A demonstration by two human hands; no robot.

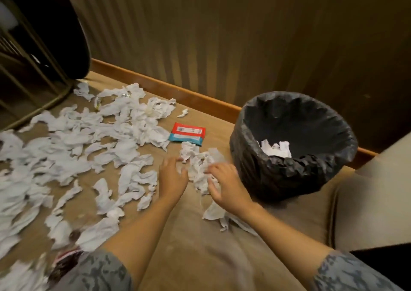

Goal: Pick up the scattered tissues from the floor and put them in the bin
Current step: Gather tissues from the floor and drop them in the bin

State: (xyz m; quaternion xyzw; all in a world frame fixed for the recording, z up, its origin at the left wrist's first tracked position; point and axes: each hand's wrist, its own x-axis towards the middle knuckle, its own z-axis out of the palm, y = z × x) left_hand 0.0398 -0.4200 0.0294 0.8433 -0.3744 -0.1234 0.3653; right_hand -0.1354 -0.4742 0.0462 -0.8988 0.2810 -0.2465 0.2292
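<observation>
Several crumpled white tissues (pixel 73 144) lie scattered over the tan carpet, mostly to the left. A small pile of tissues (pixel 198 164) sits just left of the bin (pixel 251 166), which is round and lined with a black bag. A few tissues (pixel 275 149) rest inside the bin. My left hand (pixel 172 177) touches the pile's left side with fingers spread. On the pile's right side, my right hand (pixel 224 186) has its fingers curled into the tissues. One more tissue (pixel 214 213) lies under my right wrist.
A red and blue tissue packet (pixel 189 134) lies on the carpet beyond the pile. A dark chair or rack with metal legs (pixel 33 68) stands at the far left. A beige upholstered seat (pixel 367 201) is at the right. A wall with a wooden skirting (pixel 166 88) runs behind.
</observation>
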